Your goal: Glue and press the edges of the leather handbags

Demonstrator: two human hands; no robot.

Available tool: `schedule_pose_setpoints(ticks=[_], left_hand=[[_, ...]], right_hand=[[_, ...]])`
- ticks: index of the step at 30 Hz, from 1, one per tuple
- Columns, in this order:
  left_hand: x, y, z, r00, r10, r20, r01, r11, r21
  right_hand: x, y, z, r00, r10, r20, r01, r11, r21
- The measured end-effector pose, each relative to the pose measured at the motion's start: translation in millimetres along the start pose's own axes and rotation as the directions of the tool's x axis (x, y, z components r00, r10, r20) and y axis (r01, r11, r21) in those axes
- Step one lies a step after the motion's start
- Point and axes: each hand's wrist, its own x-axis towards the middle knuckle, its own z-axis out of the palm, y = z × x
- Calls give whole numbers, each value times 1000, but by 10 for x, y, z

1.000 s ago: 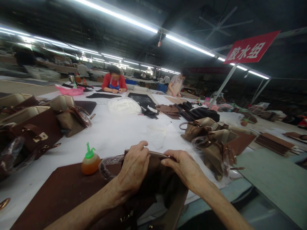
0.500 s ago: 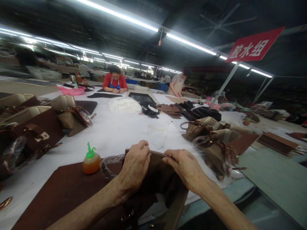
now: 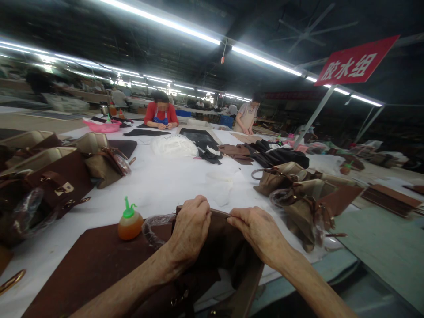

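Note:
My left hand and my right hand both grip the top rim of a dark brown leather bag that stands open at the near table edge. The fingers of each hand curl over the rim, a few centimetres apart. A plastic-wrapped handle lies just left of my left hand. The bag rests on a brown leather sheet. An orange squeeze bottle with a green nozzle stands left of the hands.
Brown and tan handbags are stacked at the left and at the right of the white table. A person in red sits at the far end, another person stands beyond. A pink basin is far left.
Both hands keep their grip on the bag rim and have shifted slightly right. The view has drifted a little.

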Motion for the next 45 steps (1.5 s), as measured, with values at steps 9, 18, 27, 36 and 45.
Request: schedule_pose_setpoints(ticks=[9,18,27,36,45], left_hand=[[44,1,-44,994,-107,13,107,993,-51],[17,103,-149,989,-140,53,143,988,-52],[16,94,-112,986,-159,51,165,975,-150],[-132,-115,-438,999,-42,-16,39,985,-166],[-105,-340,-520,937,-236,256,312,896,-316]], right_hand=[[-11,4,-14,1000,-6,-2,6,999,31],[0,38,-50,999,-3,48,1,999,50],[136,-272,-28,995,-80,60,82,996,-31],[162,-181,22,996,-77,50,75,997,34],[130,-187,25,997,-50,51,47,997,55]])
